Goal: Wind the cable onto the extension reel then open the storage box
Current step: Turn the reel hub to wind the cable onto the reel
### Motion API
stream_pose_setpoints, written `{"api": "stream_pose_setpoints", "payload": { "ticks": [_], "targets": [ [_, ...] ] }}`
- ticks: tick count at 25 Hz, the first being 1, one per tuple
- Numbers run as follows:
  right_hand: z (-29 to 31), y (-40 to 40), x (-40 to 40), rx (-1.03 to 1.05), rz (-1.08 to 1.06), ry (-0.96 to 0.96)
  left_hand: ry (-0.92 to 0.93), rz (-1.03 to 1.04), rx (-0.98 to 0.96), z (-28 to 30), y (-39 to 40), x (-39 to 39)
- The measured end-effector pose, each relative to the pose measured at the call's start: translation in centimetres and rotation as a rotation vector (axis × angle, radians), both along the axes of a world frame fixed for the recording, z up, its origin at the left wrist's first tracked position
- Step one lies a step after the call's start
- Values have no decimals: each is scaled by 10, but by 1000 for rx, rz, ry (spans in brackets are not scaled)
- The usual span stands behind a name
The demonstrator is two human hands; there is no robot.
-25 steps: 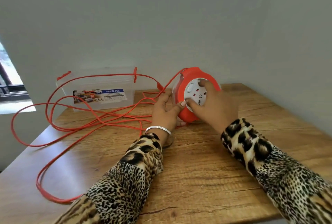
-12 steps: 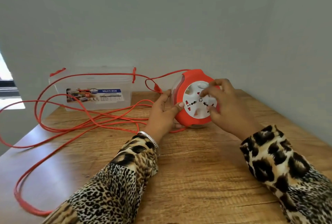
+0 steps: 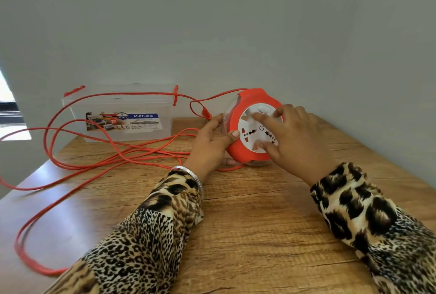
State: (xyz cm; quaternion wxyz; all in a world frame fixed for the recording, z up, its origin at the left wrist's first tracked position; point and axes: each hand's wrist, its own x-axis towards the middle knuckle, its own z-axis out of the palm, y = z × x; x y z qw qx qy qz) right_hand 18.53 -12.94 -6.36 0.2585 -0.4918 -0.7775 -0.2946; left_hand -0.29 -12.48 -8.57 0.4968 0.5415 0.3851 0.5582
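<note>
A round red extension reel (image 3: 243,149) with a white socket face stands on edge at the back of the wooden table (image 3: 259,223). My left hand (image 3: 210,145) grips its left rim, thumb on the red front. My right hand (image 3: 295,138) lies on the white face, fingers spread and pressed against it. The long red cable (image 3: 113,154) runs from the reel in loose loops over the table's left half and off its left edge. A clear plastic storage box (image 3: 122,114) with red latches and a closed lid stands at the back left, and one cable loop crosses in front of it.
A grey wall runs close behind the reel and along the right side. A bright window opening (image 3: 9,114) is at the far left. Both of my forearms, in leopard-print sleeves, rest over the near part of the table.
My right hand has shifted round on the white face, which has turned. The cable loops on the left have moved and drawn in toward the reel. My left hand stays on the rim.
</note>
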Motion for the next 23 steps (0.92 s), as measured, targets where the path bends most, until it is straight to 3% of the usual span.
{"api": "stream_pose_setpoints", "payload": {
  "ticks": [7,10,14,17,18,20,23],
  "targets": [
    [-6,4,-14,-76,-16,-22,68,34,25,7,-12,0],
    [-4,-5,-20,-114,-95,132,106,61,62,8,-15,4],
    [-2,-9,-24,-462,-39,706,109,83,100,9,-19,14],
    [4,-9,-23,-936,240,1408,111,113,101,9,-20,16],
    [4,-9,-22,-1046,334,1538,108,121,98,9,-21,17],
    [0,-7,-20,-1086,408,1549,100,123,90,8,-20,17],
    [-2,-1,-15,-951,220,1292,93,115,75,7,-17,14]
  ]
}}
